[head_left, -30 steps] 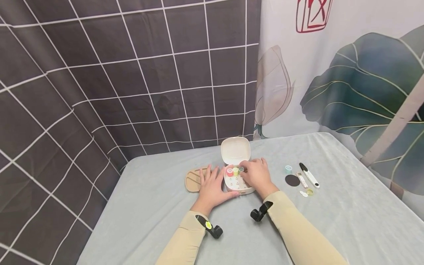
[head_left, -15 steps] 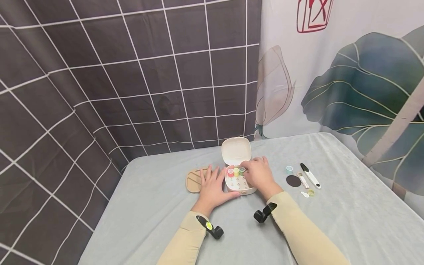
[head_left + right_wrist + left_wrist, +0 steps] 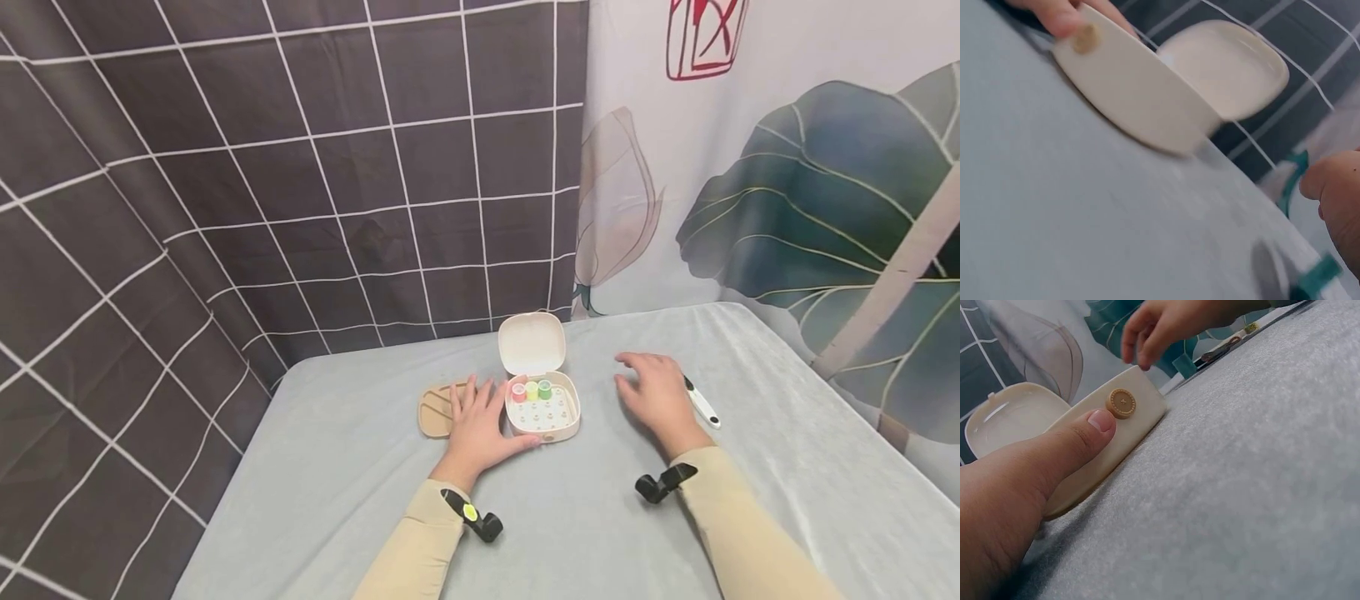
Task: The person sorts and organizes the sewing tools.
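Note:
An open cream sewing box (image 3: 566, 427) with a tan button (image 3: 1121, 403) on its front stands on the table, its lid (image 3: 532, 343) tipped back. Inside, a pink spool (image 3: 519, 392), a yellow spool (image 3: 532, 391) and a green spool (image 3: 545, 389) line the back row of small pegs. My left hand (image 3: 480, 433) rests at the box's left corner, thumb against the front beside the button, fingers spread over a tan tray (image 3: 432, 412). To the right of the box, my right hand (image 3: 660, 400) hovers with nothing visible in its loosely bent fingers.
A white-handled tool (image 3: 703, 407) with a dark end lies past my right hand, partly covered by it. Low at the right wrist view's edge is a blurred teal piece (image 3: 1319, 275). Grey cloth (image 3: 570, 533) covers the table; curtains hang behind.
My right hand has left the green spool in the box and moved right, over the small items there, hiding most of them. The left hand stays put.

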{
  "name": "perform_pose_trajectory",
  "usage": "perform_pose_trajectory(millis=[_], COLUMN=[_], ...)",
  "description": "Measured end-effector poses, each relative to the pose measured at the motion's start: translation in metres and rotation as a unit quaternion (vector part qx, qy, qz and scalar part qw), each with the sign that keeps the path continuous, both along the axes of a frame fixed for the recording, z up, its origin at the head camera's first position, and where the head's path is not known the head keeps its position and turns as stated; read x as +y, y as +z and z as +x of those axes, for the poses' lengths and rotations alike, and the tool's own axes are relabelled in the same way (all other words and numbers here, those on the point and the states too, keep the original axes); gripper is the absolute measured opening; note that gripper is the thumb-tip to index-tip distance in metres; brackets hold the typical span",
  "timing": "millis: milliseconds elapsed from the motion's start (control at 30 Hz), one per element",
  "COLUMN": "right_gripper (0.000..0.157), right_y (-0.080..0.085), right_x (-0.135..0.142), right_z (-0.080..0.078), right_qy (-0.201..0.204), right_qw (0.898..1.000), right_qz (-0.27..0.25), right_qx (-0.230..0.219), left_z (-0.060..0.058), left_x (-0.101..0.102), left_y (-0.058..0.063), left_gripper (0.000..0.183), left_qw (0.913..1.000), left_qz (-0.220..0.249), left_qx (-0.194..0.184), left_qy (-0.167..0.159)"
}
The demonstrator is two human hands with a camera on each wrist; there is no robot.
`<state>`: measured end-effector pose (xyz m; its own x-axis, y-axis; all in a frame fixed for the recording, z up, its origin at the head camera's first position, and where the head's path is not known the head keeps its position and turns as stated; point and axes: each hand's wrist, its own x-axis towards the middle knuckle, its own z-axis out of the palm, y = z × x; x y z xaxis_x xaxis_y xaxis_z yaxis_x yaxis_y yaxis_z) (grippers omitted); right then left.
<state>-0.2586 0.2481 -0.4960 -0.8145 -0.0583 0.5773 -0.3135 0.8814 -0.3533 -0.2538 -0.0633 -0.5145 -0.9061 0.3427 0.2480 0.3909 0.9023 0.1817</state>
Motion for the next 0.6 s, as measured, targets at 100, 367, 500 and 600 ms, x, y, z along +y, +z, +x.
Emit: perform_pose_trajectory(millis=[100, 367, 500, 600], right_gripper=[0.035, 0.041, 0.043, 0.044], right_y=[-0.002, -0.007, -0.009, -0.009], right_x=[0.017, 0.037, 0.041, 0.042], right_z=[0.005, 0.015, 0.019, 0.021], right_qy=[-0.022, -0.044, -0.051, -0.056], right_qw=[1.0, 0.998, 0.997, 0.996], right_qz=[-0.001, -0.011, -0.024, -0.028], right_qx=[-0.007, -0.042, -0.055, -0.065], left_z=[0.0, 0.0, 0.001, 0.001], left_x=[0.0, 0.0, 0.0, 0.0], left_y=[-0.001, 0.0, 0.001, 0.002], left_gripper=[0.117, 0.117, 0.117, 0.117], left_qw=[1.0, 0.9999, 0.9999, 0.9999], left_qz=[-0.003, -0.004, -0.007, -0.006], left_qx=[0.001, -0.011, -0.015, -0.015], left_qy=[0.002, 0.003, 0.003, 0.002])
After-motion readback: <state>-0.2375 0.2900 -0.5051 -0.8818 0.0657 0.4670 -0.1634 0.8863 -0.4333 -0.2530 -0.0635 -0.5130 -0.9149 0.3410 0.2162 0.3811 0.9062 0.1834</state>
